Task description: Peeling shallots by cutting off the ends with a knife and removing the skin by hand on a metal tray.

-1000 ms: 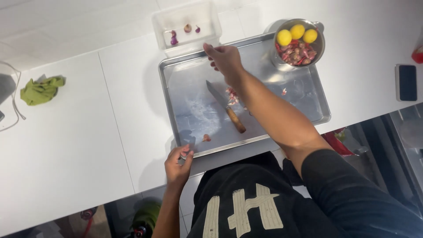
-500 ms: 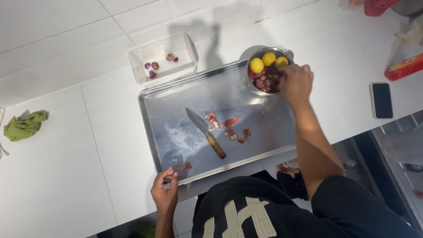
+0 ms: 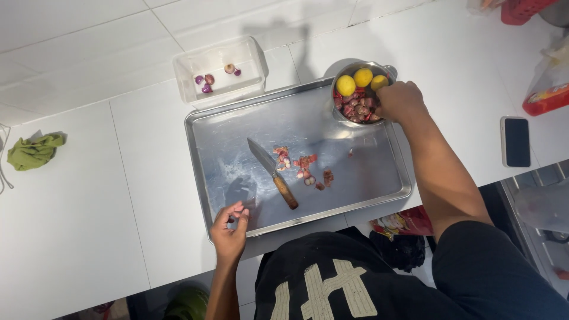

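Tabletop [image 3: 89, 237] is seen as white tiled slabs with thin seams, lit hard enough that shadows are thrown toward the back wall. Steel tray [image 3: 391, 178] is laid flat near the front edge, probably used as a cutting surface so scraps are kept contained. Clear plastic tub [image 3: 252, 59] is set touching the tray's far rim, with a few small purple shallots left inside. Metal pot [image 3: 344, 115] is stood in the tray's far right corner, filled with peeled reddish shallots and three yellow lemons [image 3: 346, 85]. Right hand [image 3: 400, 101] is placed at the pot's rim, fingers curled together over the contents; whether anything is pinched cannot be told. Left hand [image 3: 230, 228] is rested at the tray's near left edge, fingers loosely bent, thumb and fingertips close, seemingly steadying the tray. Knife [image 3: 272, 173] with wooden handle is laid down diagonally mid-tray, untouched by both hands. Chopped shallot bits [image 3: 303, 166] are scattered just beside the blade. Phone [image 3: 516, 141] lies face-down at right, green cloth [image 3: 32, 151] crumpled far left.
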